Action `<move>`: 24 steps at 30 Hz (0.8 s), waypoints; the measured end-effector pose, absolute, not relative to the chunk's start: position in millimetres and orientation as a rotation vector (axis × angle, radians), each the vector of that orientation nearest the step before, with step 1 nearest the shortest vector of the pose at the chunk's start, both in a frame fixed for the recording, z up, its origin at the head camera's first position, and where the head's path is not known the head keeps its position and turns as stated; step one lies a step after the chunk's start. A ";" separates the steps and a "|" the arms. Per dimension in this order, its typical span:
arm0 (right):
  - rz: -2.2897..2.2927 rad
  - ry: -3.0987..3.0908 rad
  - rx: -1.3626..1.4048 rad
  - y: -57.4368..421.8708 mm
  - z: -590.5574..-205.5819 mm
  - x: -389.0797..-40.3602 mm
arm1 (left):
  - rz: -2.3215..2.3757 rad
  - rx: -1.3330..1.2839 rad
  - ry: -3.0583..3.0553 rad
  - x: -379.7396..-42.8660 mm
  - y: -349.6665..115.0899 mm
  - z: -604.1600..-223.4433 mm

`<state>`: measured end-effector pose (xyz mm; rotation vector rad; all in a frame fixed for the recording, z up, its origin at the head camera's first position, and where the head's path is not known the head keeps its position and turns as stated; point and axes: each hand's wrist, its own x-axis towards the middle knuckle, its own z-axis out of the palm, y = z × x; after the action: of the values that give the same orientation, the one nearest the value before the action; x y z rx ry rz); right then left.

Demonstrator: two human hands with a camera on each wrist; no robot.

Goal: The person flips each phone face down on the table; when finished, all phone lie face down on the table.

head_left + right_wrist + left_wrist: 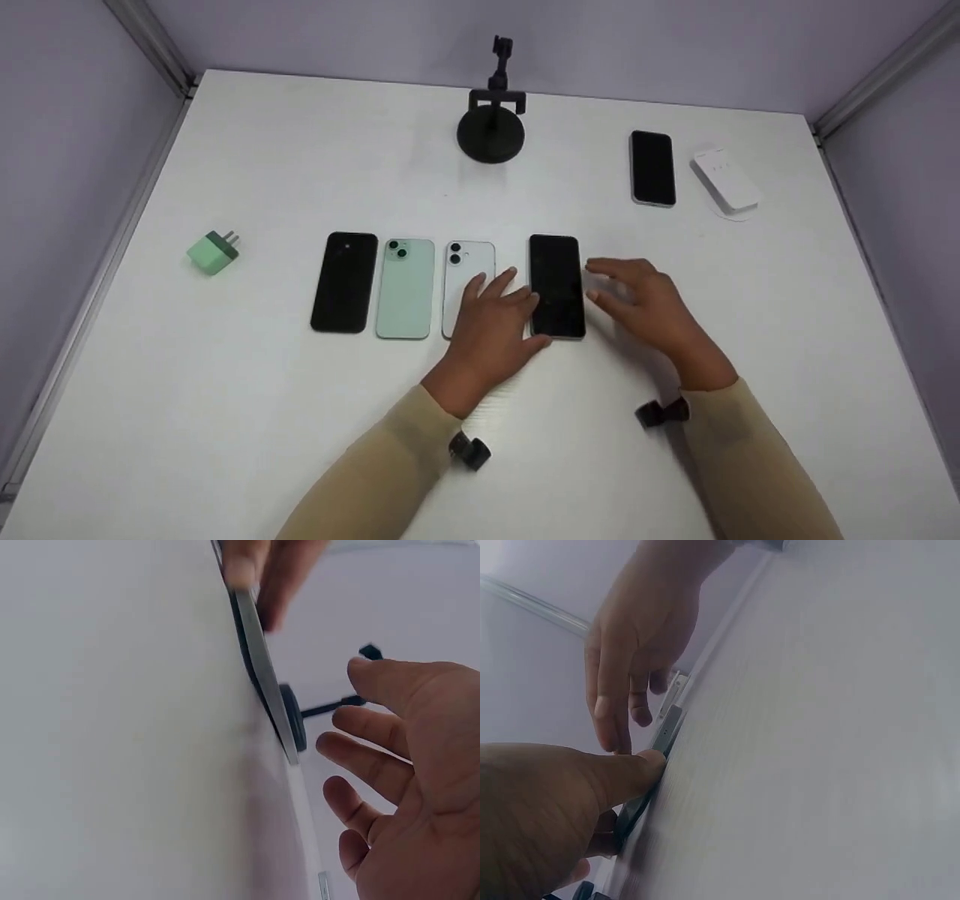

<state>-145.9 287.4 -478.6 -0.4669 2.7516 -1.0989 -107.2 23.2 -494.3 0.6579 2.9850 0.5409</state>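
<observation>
A black-screened smartphone point(556, 277) lies face up on the table at the right end of a row of phones. My left hand point(491, 330) holds it at the left edge and lower left corner, with the thumb along its near edge. In the left wrist view, the thumb point(641, 771) presses the phone's side while other fingertips are partly hidden behind it. My right hand point(641, 304) hovers just right of the phone with fingers loosely bent and nothing in them. Part of a pale phone point(474, 257) is covered by my left hand.
Left of these lie a mint green phone point(405, 300) and a black phone point(345, 281). A green plug charger point(213, 253) sits farther left. A black stand point(491, 136) is at the back. Another dark-screened phone point(652, 169) and a white box-like item point(725, 180) lie back right.
</observation>
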 end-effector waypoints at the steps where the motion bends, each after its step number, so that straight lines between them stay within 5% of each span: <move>1: -1.096 2.741 -0.422 286.8 -479.4 -155.2 | 0.539 0.653 2.986 -106.8 22.3 -494.8; 8: -0.970 2.677 -0.340 274.9 -485.2 -195.7 | 0.563 0.641 2.977 -102.8 21.8 -499.3; 24: -1.155 2.589 -0.444 282.8 -488.1 -206.1 | 0.548 0.707 2.941 -107.7 19.8 -492.9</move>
<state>-206.1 282.8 -488.1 -0.4438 2.5892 -1.1546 -107.7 19.8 -492.9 0.7069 2.9406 0.5476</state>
